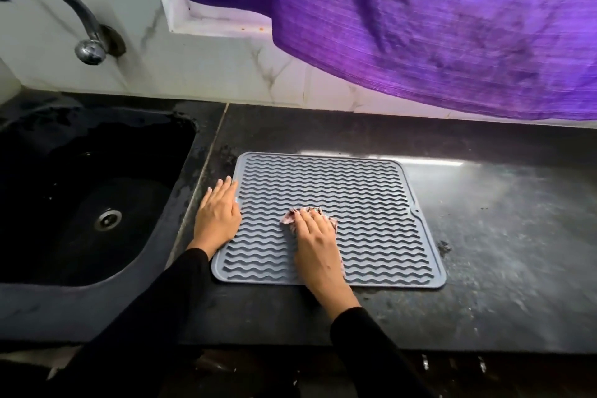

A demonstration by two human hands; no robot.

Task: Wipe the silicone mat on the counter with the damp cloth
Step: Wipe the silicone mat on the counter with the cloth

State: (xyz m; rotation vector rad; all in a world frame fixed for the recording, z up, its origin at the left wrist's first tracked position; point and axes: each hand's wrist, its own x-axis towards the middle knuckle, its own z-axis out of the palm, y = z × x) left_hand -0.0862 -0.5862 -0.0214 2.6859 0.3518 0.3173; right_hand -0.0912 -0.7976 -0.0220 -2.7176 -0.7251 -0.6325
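- The wiping itself was in hand: the right hand (315, 236) lay palm-down on the damp cloth (292, 218), pressing it flat against the silicone mat (365, 200).
- The mat, grey with wavy ridges, lay flat on the dark tabletop (504, 236), just to the right of the black sink (93, 197) and below a purple curtain (436, 26) hanging at the window.
- The cloth sat a little left of the mat's middle, bunched small, with only its crumpled edges showing past the fingertips.
- The grip of that right hand was not a closed fist; the fingers were spread and stretched over the cloth, holding it by downward pressure more than by pinching. Whether the thumb curled under an edge I could not tell.
- The left hand (218, 215) held nothing. It was laid open and flat on the mat's left border, fingers pointing away towards the wall, seemingly to keep the mat from sliding.
- Both forearms reached forward in black sleeves, the right wrist crossing the mat's near edge.
- To my eye much of the mat was yet to be covered, the far and right-hand parts especially.
- The next stroke would want steady pressure along the ridges, carried out to the right edge, while the left hand kept the mat pinned.
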